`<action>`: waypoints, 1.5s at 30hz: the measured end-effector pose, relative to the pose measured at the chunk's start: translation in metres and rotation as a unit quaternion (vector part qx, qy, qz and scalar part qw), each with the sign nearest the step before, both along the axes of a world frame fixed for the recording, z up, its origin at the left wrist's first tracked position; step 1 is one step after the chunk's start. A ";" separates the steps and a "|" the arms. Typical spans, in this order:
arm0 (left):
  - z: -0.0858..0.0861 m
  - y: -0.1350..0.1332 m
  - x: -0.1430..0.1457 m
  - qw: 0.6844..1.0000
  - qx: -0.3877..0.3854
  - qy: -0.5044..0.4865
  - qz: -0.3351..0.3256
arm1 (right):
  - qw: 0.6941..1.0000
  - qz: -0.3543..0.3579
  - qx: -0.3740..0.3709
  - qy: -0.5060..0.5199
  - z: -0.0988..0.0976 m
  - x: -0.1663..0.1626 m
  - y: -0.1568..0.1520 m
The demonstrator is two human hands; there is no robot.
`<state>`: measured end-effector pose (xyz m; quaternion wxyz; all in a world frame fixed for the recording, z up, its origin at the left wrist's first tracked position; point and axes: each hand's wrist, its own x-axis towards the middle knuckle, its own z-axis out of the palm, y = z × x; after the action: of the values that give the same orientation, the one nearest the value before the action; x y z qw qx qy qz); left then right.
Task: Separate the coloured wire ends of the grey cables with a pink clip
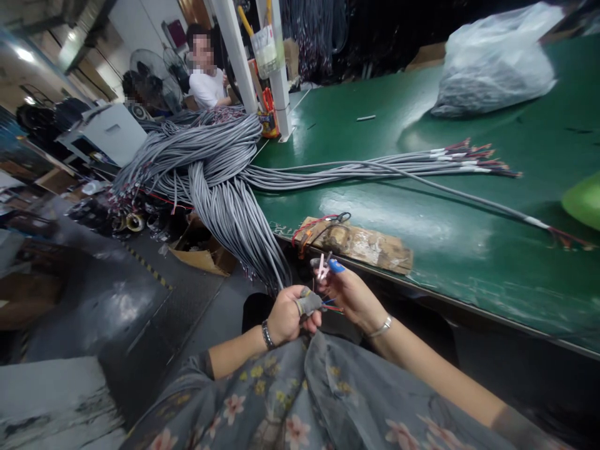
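My left hand (291, 314) is closed around the end of a grey cable; a grey covering wraps its thumb. Thin red and blue wires (334, 307) stick out from that grip toward my right hand (349, 294). Closed too, my right hand holds a small pale pronged tool (322, 267), whose exact kind I cannot make out. Something blue covers its thumb. Just beyond the hands, a wooden block (370, 247) lies at the table edge, with red and black wires and an orange piece on it. A thick bundle of grey cables (220, 181) hangs over the edge at the left.
More grey cables (356, 169) with bared coloured ends stretch across the green table (469, 225). A filled plastic bag (497, 62) stands at the back right, a green object (584, 200) at the right edge. Near a white post (279, 75) sits a person (206, 81). An open carton (201, 247) is below.
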<state>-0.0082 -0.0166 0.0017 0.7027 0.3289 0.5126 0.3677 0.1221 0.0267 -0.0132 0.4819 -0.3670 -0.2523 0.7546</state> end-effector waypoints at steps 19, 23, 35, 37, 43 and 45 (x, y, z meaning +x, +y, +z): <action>0.002 0.006 0.010 0.999 -0.003 -0.009 0.034 | 0.995 -0.055 -0.061 0.052 -0.004 -0.008 0.007; 0.001 0.002 0.007 1.000 -0.006 -0.009 0.024 | 0.994 -0.021 -0.062 0.088 -0.008 -0.004 0.004; 0.003 0.004 0.004 0.998 -0.010 -0.020 0.052 | 0.998 -0.007 -0.001 0.063 -0.005 0.001 0.005; 0.004 0.006 0.005 0.998 -0.011 -0.024 0.054 | 0.998 -0.006 -0.012 0.067 -0.005 0.001 0.004; 0.004 0.008 0.009 0.999 -0.010 -0.024 0.042 | 0.993 -0.037 -0.073 0.084 -0.006 -0.003 0.009; 0.003 0.008 0.010 0.999 -0.014 -0.018 0.038 | 0.991 -0.052 -0.084 0.091 -0.007 -0.004 0.010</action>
<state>0.0014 -0.0085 0.0047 0.7022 0.2929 0.5166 0.3928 0.1178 0.0366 -0.0201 0.5086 -0.3488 -0.1236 0.7774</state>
